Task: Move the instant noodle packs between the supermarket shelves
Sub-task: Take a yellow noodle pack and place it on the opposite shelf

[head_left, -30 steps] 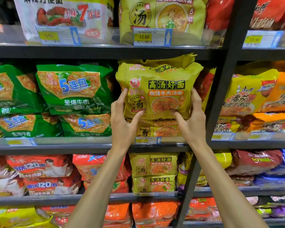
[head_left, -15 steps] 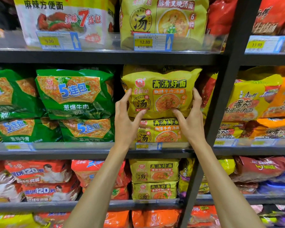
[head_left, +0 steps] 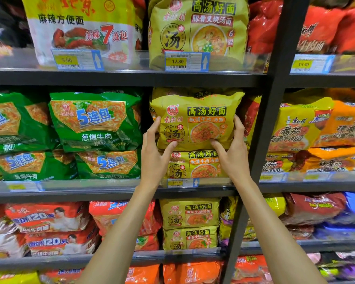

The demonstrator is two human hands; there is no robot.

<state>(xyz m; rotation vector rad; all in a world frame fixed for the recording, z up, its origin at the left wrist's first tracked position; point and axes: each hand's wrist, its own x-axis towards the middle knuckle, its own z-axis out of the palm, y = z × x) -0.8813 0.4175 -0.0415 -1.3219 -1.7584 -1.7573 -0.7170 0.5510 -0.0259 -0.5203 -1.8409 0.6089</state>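
Gripped at both lower edges: yellow noodle pack (head_left: 197, 119), left hand (head_left: 155, 154) at its left side, right hand (head_left: 233, 154) at its right, fingers (head_left: 155, 125) wrapped behind and thumbs pressed on the front. Resting on a matching yellow pack (head_left: 193, 163) on the middle shelf (head_left: 111, 186), just right of green packs (head_left: 94, 119), left of the dark upright (head_left: 268, 119).
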